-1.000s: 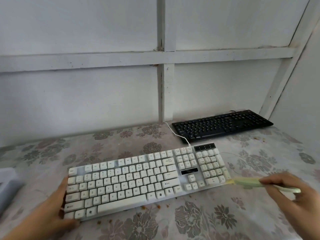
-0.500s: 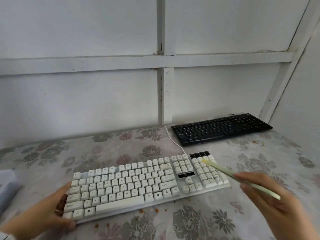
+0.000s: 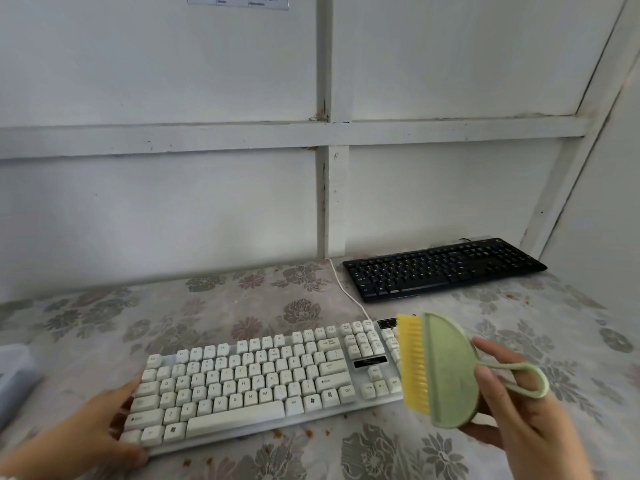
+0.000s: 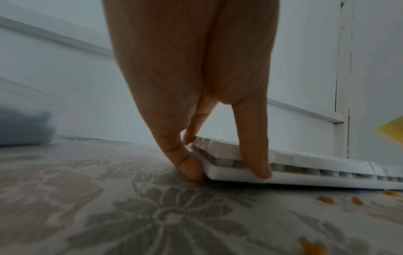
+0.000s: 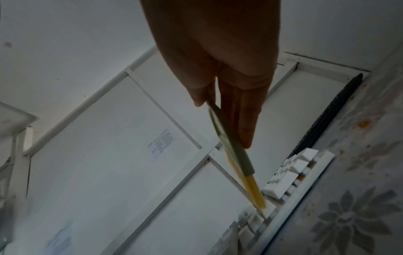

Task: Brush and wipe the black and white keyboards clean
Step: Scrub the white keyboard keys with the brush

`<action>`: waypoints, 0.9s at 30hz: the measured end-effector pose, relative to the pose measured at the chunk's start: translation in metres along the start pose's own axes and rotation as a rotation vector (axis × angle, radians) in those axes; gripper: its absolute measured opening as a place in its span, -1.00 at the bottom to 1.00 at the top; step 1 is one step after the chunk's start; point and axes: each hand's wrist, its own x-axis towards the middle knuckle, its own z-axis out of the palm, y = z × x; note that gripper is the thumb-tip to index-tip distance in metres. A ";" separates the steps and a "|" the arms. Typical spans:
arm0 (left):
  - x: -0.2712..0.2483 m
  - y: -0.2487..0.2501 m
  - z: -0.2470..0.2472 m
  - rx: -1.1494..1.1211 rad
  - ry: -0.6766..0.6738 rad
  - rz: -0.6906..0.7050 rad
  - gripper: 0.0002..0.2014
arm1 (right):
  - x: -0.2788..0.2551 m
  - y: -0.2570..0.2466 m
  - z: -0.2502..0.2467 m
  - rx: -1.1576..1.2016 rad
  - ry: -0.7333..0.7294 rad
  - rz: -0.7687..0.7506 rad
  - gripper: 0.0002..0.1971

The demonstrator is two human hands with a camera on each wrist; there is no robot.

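Observation:
The white keyboard [image 3: 249, 379] lies on the flowered tablecloth in front of me. My left hand [image 3: 86, 441] holds its left end, fingers along the side and thumb on the front edge; the left wrist view shows that end of the white keyboard [image 4: 305, 165] between thumb and fingers [image 4: 257, 155]. My right hand [image 3: 519, 410] pinches a green brush [image 3: 450, 372] with yellow bristles [image 3: 412, 362] held upright over the number pad. In the right wrist view the brush [image 5: 233, 151] points down at the keys [image 5: 283, 176]. The black keyboard [image 3: 443, 268] sits at the back right by the wall.
A white cable [image 3: 346, 292] runs from the white keyboard toward the wall. Orange crumbs [image 3: 304, 433] lie on the cloth in front of the keyboard. A blurred bluish box [image 3: 14, 379] stands at the left edge. White panelled walls close the back and right.
My right hand has turned the brush from flat beside the keyboard's right end to upright, bristles facing left over the number pad. The left hand keeps its hold on the keyboard's left end.

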 end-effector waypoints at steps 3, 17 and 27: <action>0.001 -0.004 -0.001 0.020 0.038 0.015 0.00 | 0.000 -0.004 -0.001 0.048 -0.010 0.051 -0.17; -0.007 -0.029 -0.007 0.332 0.207 -0.100 -0.12 | 0.019 0.008 -0.025 0.173 -0.050 0.181 -0.10; -0.011 -0.037 0.002 0.394 0.274 -0.147 0.07 | 0.030 0.010 -0.045 0.241 -0.083 0.158 -0.08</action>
